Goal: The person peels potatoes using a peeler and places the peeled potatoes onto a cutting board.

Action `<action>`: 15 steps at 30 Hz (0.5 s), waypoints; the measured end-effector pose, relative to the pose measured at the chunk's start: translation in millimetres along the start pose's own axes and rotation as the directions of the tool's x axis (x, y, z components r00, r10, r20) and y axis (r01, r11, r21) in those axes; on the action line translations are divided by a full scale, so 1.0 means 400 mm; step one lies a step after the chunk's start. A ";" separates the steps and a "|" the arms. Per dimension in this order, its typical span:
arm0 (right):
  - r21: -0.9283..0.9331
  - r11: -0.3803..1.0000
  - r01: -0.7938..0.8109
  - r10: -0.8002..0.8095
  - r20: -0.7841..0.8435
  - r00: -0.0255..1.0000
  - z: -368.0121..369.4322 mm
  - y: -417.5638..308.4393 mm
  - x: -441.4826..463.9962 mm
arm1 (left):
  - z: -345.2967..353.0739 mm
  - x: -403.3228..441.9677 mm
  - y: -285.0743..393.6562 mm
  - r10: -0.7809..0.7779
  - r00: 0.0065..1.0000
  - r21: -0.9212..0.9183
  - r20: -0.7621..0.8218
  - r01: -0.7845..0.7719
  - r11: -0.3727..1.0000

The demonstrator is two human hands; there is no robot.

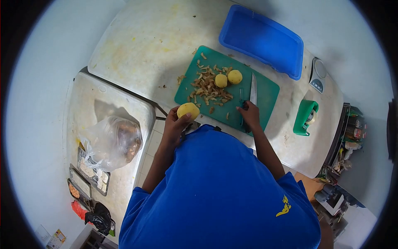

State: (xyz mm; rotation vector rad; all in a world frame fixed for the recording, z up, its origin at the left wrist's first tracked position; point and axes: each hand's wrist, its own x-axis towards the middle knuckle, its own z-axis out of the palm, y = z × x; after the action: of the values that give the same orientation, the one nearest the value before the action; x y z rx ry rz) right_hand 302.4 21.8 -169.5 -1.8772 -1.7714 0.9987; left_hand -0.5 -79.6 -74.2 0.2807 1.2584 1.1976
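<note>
My left hand (177, 124) is closed around a peeled potato (188, 111) just off the near left edge of the green cutting board (265, 99). On the right side of the board, my right hand (250, 113) has its fingers closed on what looks like a peeler (241, 94), whose head pokes out past the fingertips. A knife (253, 88) lies beside that hand, blade pointing away from me; its handle is mostly hidden under the hand. Two more peeled potatoes (235, 76) rest on the board by a heap of brown peelings (206, 88).
A blue tray (261, 39) stands beyond the board. To the right are a small scale (318, 74) and a green tape dispenser (306, 118). The left table (93, 99) holds a clear plastic bag (112, 143) and several dark trays (93, 170).
</note>
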 end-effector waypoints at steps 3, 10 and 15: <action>-0.122 0.992 0.016 -0.019 -0.019 1.000 0.000 0.011 0.035 | -0.009 -0.002 -0.011 -0.010 1.000 0.014 -0.011 0.010 1.000; -0.135 0.988 -0.077 0.067 -0.072 0.995 0.027 0.000 0.044 | 0.051 0.074 -0.034 0.027 0.996 0.351 0.090 -0.058 0.935; -0.233 0.973 -0.006 -0.032 -0.160 0.987 0.048 0.029 0.018 | 0.195 0.210 -0.104 0.354 0.874 0.614 0.332 -0.485 0.622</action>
State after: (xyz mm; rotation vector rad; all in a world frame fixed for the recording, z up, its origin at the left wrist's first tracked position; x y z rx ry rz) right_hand 296.6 23.4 -192.4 -2.0179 -1.8667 0.6337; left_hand 73.3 3.3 -124.6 1.2830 1.4821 1.0039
